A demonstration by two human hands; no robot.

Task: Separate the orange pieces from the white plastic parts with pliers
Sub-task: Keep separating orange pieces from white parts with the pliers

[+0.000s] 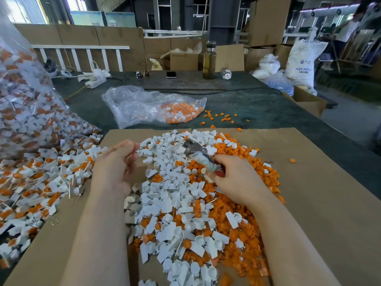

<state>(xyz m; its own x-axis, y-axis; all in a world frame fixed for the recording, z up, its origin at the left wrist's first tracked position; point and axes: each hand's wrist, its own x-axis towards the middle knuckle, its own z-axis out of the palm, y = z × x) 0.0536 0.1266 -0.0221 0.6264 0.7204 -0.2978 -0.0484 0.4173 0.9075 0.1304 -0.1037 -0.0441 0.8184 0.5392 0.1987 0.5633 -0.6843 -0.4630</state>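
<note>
Pliers (195, 154) sit gripped in my right hand (233, 178); my left hand (118, 164) hangs loosely curled, holding nothing I can see. Separated pieces (185, 203) heap mid-cardboard (319, 203); unsorted parts (37, 182) crowd its left edge.

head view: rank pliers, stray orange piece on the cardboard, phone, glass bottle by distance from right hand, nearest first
1. pliers: gripped in the right hand.
2. stray orange piece: on the cardboard, to the hand's right.
3 and 4. phone and glass bottle: both at the table's far edge, too close to call.
</note>
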